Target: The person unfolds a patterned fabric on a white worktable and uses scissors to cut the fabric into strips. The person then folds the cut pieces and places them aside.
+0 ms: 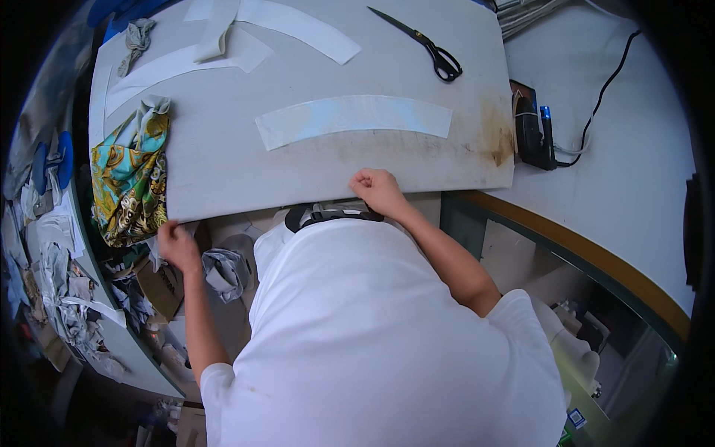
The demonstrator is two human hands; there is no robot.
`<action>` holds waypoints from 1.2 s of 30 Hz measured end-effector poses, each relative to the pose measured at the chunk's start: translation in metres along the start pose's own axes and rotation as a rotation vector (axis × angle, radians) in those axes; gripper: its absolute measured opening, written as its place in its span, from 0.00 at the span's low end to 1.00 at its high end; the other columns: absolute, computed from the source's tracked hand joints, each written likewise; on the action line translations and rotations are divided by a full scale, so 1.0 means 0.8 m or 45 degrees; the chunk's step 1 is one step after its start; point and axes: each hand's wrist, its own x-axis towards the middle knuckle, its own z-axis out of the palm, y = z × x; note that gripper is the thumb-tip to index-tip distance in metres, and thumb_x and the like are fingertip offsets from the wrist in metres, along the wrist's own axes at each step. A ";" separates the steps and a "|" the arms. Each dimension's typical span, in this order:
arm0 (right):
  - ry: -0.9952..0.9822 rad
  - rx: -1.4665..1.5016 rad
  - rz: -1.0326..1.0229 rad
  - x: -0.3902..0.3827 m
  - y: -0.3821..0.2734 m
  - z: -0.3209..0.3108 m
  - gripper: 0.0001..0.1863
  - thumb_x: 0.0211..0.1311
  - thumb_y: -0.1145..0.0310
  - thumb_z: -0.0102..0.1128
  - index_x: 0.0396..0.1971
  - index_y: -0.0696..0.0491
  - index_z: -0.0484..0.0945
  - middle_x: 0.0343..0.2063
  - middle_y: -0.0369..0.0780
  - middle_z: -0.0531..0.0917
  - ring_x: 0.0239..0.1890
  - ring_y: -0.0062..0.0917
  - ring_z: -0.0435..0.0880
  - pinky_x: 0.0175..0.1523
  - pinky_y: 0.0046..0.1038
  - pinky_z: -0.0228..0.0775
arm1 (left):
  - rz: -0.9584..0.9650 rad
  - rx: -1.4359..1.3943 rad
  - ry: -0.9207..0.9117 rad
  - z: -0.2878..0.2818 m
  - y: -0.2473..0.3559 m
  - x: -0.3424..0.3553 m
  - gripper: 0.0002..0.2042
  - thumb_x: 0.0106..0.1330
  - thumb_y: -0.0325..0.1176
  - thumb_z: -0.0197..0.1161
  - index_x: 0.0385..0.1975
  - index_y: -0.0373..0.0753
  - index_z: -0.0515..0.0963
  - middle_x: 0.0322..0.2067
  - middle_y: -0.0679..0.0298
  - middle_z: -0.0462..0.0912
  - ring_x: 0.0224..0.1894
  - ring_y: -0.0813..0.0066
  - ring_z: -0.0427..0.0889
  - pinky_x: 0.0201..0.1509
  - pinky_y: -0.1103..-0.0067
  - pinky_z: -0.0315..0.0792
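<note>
My right hand (378,192) rests at the near edge of the padded work table (216,160), its fingers curled in with nothing showing in them. My left hand (177,246) is by the table's near left corner, fingers bent together, close to the lower edge of a patterned turquoise and gold cloth (132,167). Whether it pinches that cloth or something else is hidden. Ahead of my right hand lies a curved pale strip (354,119), flat on the table and apart from both hands. Black-handled scissors (428,46) lie closed at the far right.
More curved white strips (298,26) overlap at the back, with a crumpled grey cloth (137,45) at the far left. A black device (532,134) with a cable stands right of the table. Scraps (74,305) and a cardboard box (159,289) fill the left side.
</note>
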 end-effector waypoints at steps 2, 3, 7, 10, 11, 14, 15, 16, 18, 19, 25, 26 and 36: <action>0.056 0.046 0.026 0.001 0.024 -0.010 0.11 0.59 0.63 0.64 0.30 0.56 0.84 0.22 0.42 0.85 0.25 0.26 0.84 0.34 0.28 0.75 | 0.213 -0.104 -0.167 0.031 0.079 -0.003 0.08 0.57 0.15 0.53 0.33 0.31 0.77 0.31 0.55 0.79 0.34 0.64 0.79 0.43 0.74 0.74; 0.091 0.070 0.038 0.001 0.032 -0.017 0.11 0.59 0.63 0.64 0.30 0.56 0.84 0.22 0.42 0.85 0.25 0.26 0.84 0.34 0.28 0.75 | 0.257 -0.160 -0.253 0.049 0.107 -0.007 0.09 0.57 0.14 0.53 0.34 0.31 0.77 0.34 0.54 0.79 0.36 0.62 0.80 0.42 0.74 0.74; 0.305 0.107 0.119 0.010 0.062 -0.065 0.11 0.58 0.63 0.65 0.31 0.56 0.85 0.23 0.41 0.86 0.26 0.26 0.85 0.35 0.28 0.75 | 0.407 -0.212 -0.398 0.114 0.208 -0.015 0.09 0.60 0.17 0.55 0.39 0.31 0.78 0.40 0.53 0.80 0.42 0.54 0.80 0.45 0.71 0.74; 0.578 0.098 0.153 0.024 0.089 -0.114 0.11 0.58 0.63 0.65 0.32 0.56 0.85 0.23 0.41 0.86 0.26 0.27 0.84 0.36 0.29 0.75 | 0.560 -0.247 -0.452 0.162 0.260 -0.029 0.08 0.60 0.19 0.57 0.39 0.31 0.79 0.41 0.52 0.80 0.43 0.53 0.80 0.47 0.68 0.74; 0.682 0.094 0.164 0.029 0.102 -0.131 0.11 0.58 0.62 0.65 0.32 0.56 0.85 0.23 0.41 0.86 0.26 0.27 0.84 0.36 0.29 0.75 | 0.621 -0.259 -0.478 0.175 0.278 -0.038 0.08 0.60 0.20 0.58 0.39 0.32 0.80 0.41 0.52 0.80 0.43 0.53 0.80 0.47 0.66 0.74; 0.825 0.117 0.105 0.043 0.143 -0.177 0.12 0.59 0.62 0.65 0.32 0.56 0.84 0.23 0.41 0.86 0.26 0.27 0.84 0.37 0.29 0.75 | 0.918 -0.219 -0.622 0.197 0.342 -0.065 0.06 0.59 0.23 0.61 0.35 0.33 0.80 0.39 0.53 0.81 0.42 0.52 0.79 0.46 0.63 0.73; 0.831 0.172 0.118 0.042 0.131 -0.189 0.12 0.60 0.62 0.65 0.33 0.57 0.84 0.24 0.41 0.86 0.26 0.26 0.84 0.37 0.29 0.75 | 0.954 -0.242 -0.674 0.208 0.358 -0.074 0.05 0.59 0.23 0.61 0.34 0.33 0.80 0.37 0.54 0.81 0.41 0.53 0.79 0.45 0.63 0.72; 0.844 0.178 0.118 0.041 0.139 -0.195 0.12 0.60 0.63 0.65 0.33 0.57 0.84 0.25 0.41 0.86 0.26 0.25 0.84 0.37 0.29 0.75 | 0.996 -0.271 -0.734 0.221 0.374 -0.083 0.04 0.59 0.24 0.61 0.33 0.34 0.80 0.35 0.54 0.80 0.40 0.53 0.78 0.44 0.63 0.72; 0.866 0.191 0.119 0.046 0.157 -0.206 0.11 0.60 0.64 0.64 0.34 0.58 0.84 0.25 0.40 0.86 0.25 0.24 0.84 0.36 0.28 0.75 | 1.052 -0.296 -0.835 0.246 0.408 -0.102 0.03 0.58 0.24 0.62 0.31 0.34 0.80 0.33 0.54 0.80 0.39 0.53 0.78 0.44 0.63 0.71; 0.851 0.249 0.146 0.045 0.156 -0.208 0.11 0.61 0.65 0.64 0.34 0.58 0.84 0.25 0.40 0.86 0.25 0.24 0.84 0.35 0.27 0.76 | 1.063 -0.292 -0.875 0.258 0.424 -0.111 0.03 0.58 0.24 0.62 0.30 0.34 0.80 0.33 0.54 0.80 0.39 0.53 0.78 0.44 0.63 0.71; 0.772 0.369 0.162 0.050 0.150 -0.217 0.09 0.63 0.68 0.62 0.37 0.58 0.83 0.25 0.37 0.85 0.22 0.20 0.83 0.30 0.23 0.75 | 1.136 -0.298 -1.007 0.321 0.499 -0.157 0.02 0.57 0.24 0.62 0.28 0.34 0.79 0.31 0.54 0.79 0.39 0.52 0.77 0.45 0.63 0.71; 0.748 0.362 0.152 0.050 0.149 -0.221 0.09 0.64 0.69 0.62 0.39 0.58 0.83 0.25 0.35 0.84 0.21 0.17 0.81 0.28 0.21 0.73 | 1.143 -0.287 -1.015 0.329 0.507 -0.162 0.02 0.57 0.24 0.62 0.28 0.34 0.79 0.31 0.54 0.79 0.39 0.52 0.77 0.45 0.62 0.71; 0.626 0.257 0.035 0.068 0.168 -0.244 0.09 0.63 0.70 0.61 0.39 0.58 0.82 0.24 0.39 0.86 0.22 0.20 0.83 0.30 0.26 0.76 | 1.136 -0.239 -0.914 0.376 0.536 -0.191 0.08 0.54 0.31 0.67 0.27 0.35 0.76 0.31 0.52 0.77 0.39 0.50 0.77 0.45 0.61 0.71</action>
